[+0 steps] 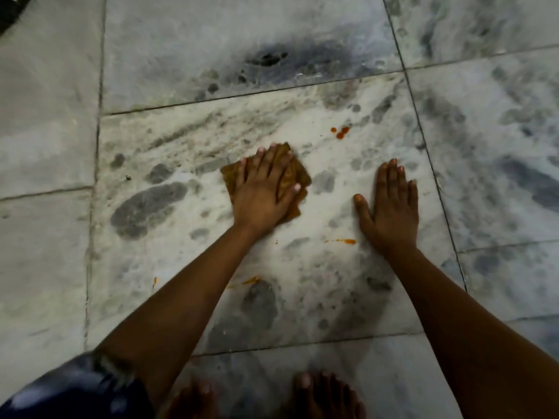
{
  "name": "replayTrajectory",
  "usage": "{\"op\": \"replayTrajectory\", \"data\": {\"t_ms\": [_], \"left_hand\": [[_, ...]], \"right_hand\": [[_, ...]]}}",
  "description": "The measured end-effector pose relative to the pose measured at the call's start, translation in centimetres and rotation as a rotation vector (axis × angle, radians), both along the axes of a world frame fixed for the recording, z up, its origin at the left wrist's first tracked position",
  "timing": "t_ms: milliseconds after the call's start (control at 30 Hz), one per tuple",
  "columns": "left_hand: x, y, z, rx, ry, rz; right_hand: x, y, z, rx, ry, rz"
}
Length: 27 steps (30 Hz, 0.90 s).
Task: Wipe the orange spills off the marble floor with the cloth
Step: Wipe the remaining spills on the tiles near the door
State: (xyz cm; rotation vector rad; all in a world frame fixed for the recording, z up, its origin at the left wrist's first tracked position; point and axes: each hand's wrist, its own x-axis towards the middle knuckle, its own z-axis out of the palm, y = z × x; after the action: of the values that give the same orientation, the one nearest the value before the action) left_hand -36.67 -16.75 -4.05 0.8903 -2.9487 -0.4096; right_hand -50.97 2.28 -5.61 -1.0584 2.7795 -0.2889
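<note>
- Two bare feet (266, 397) are showing at the bottom edge, blurred, standing on the marble floor (181, 55), with a dark patterned piece of clothing (69, 388) sitting at the lower left corner.
- Both forearms are reaching forward from the bottom of the view toward the middle of a pale, grey-veined marble slab.
- Left hand (263, 189) is pressing flat on a folded brown-orange cloth (295, 173), its fingers straight and slightly spread, the thumb lying across the cloth's right side.
- Cloth is lying near the centre of the slab, mostly covered by the left hand, with its corners sticking out at the left, top and right.
- Right hand (390, 207) is resting palm down on the bare marble, well to the right of the cloth, fingers straight and close together, thumb held out to the left, holding nothing.
- Orange drops (341, 132) are sitting beyond the cloth, up and to the right.
- Thin orange smear (341, 241) is lying between the two wrists.
- More orange streaks (248, 281) are showing beside the left forearm.
</note>
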Motion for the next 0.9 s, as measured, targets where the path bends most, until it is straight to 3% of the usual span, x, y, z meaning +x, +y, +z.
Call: {"op": "replayTrajectory", "data": {"t_ms": [133, 367, 633, 900], "left_hand": [[1.0, 0.3, -0.4, -0.04, -0.013, 0.05], [-7.3, -7.6, 0.3, 0.01, -0.096, 0.204], [-0.7, 1.4, 0.0, 0.023, -0.006, 0.119], [-7.5, -2.8, 0.6, 0.009, -0.085, 0.271]], "right_hand": [[0.0, -0.2, -0.3, -0.009, 0.012, -0.013], [-0.2, -0.1, -0.5, -0.022, 0.014, -0.016], [-0.1, -0.1, -0.3, -0.041, 0.005, -0.029], [-0.4, 0.4, 0.3, -0.055, -0.032, -0.009]]}}
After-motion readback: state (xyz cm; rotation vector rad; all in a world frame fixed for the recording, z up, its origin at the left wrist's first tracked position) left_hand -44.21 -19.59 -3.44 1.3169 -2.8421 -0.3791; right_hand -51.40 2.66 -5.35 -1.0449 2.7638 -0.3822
